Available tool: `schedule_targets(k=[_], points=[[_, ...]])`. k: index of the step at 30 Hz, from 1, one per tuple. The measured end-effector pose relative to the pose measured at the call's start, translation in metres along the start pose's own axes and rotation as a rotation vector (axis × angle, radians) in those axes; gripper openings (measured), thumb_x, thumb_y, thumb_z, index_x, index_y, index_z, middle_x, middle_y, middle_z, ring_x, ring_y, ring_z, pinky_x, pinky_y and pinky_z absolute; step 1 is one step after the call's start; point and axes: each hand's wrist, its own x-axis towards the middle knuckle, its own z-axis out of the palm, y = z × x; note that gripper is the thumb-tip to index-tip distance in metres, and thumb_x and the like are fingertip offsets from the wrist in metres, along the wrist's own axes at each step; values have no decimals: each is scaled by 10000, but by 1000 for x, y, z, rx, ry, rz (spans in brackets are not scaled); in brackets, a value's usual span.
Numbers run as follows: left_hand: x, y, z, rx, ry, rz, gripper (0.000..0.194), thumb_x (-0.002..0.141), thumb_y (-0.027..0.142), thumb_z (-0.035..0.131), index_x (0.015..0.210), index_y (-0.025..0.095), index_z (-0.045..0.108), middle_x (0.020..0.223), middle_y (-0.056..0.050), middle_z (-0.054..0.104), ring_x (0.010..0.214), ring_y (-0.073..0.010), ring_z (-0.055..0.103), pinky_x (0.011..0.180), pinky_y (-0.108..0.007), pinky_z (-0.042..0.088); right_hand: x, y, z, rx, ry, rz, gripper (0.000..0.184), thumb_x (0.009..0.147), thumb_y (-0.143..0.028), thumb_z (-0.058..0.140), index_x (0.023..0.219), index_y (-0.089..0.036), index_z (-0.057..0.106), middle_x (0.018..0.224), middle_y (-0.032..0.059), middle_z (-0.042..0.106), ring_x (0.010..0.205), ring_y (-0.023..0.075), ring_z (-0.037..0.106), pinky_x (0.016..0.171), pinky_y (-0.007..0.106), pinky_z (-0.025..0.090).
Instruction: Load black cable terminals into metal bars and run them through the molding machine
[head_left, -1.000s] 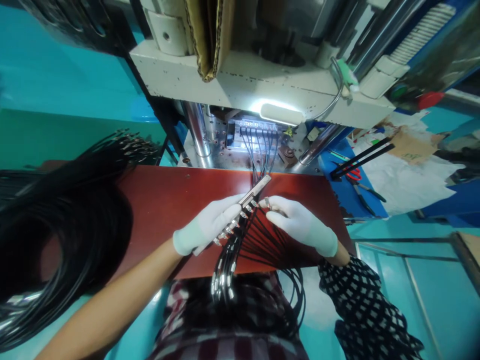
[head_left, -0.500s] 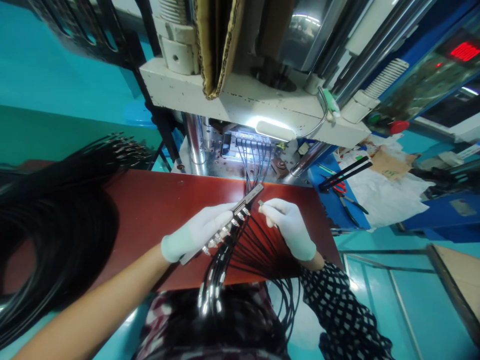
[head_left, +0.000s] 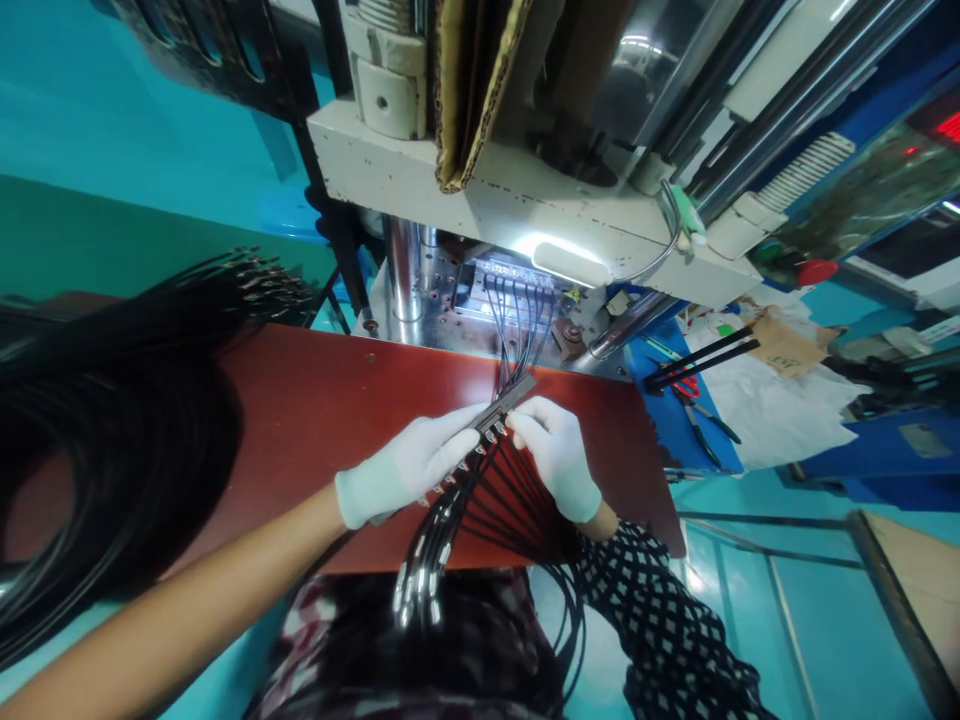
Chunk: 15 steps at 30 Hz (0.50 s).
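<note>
My left hand (head_left: 405, 465), in a white glove, is closed around a long metal bar (head_left: 504, 404) that carries several black cables with metal tips (head_left: 450, 480). My right hand (head_left: 553, 452), also gloved, pinches a cable end right at the bar's upper part. Both hands hover over a red-brown board (head_left: 315, 410). The black cables (head_left: 517, 500) fan out below the bar and loop down toward my lap. Other cables (head_left: 517, 320) run from the bar's far end into the lit machine.
A press-like machine (head_left: 525, 200) with a lamp stands behind the board. A big bundle of black cables (head_left: 112, 440) lies on the left. Scissors and pliers (head_left: 694, 405) rest on a blue surface at the right, beside crumpled white paper (head_left: 780, 400).
My right hand has moved left and closer to the bar, its fingers now at the bar's upper part. The view has shifted slightly; my left hand keeps its hold.
</note>
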Motion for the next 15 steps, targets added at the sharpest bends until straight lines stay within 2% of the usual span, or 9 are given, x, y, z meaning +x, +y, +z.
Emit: schedule_targets(k=[2, 4, 6, 8, 12, 15], points=[[0, -1, 1, 4, 7, -5, 540, 1009, 442, 435, 1484, 191, 484, 1182, -65, 734, 1135, -273, 661, 1105, -410, 442, -1, 1, -1, -74, -14, -32, 277, 881, -269, 600, 620, -189, 554, 599, -40, 569, 593, 104, 524, 618, 221, 408], [1, -1, 1, -18, 18, 15, 528, 1012, 442, 429, 1466, 184, 505, 1271, -75, 695, 1163, -265, 646, 1105, -388, 440, -3, 0, -5, -221, -15, -99, 204, 891, -285, 592, 715, -188, 629, 650, -26, 620, 605, 110, 547, 622, 227, 412], [2, 0, 2, -39, 27, 30, 519, 1011, 445, 432, 1446, 177, 528, 1350, -80, 650, 1205, -261, 623, 1103, -362, 439, -7, -4, -7, -407, 21, -193, 138, 883, -258, 589, 813, -193, 689, 710, -9, 675, 632, 121, 581, 652, 239, 417], [3, 1, 2, -48, 34, 31, 521, 1009, 451, 436, 1437, 173, 537, 1371, -84, 636, 1208, -256, 622, 1100, -347, 440, -9, -6, -8, -569, 77, -288, 132, 869, -223, 587, 827, -198, 709, 730, 1, 701, 648, 130, 599, 672, 251, 411], [2, 1, 3, -56, 34, 20, 527, 1008, 463, 423, 1434, 175, 539, 1305, -81, 675, 1167, -254, 644, 1096, -355, 442, -9, -3, -3, -749, 184, -423, 149, 853, -215, 595, 741, -197, 691, 669, 4, 689, 628, 144, 594, 655, 274, 383], [1, -1, 3, -27, 45, 14, 522, 999, 475, 426, 1414, 187, 559, 1153, -64, 737, 1120, -266, 663, 1052, -369, 479, -7, 3, -1, -806, 228, -471, 145, 840, -209, 610, 712, -199, 678, 649, 1, 679, 624, 152, 586, 654, 285, 373]])
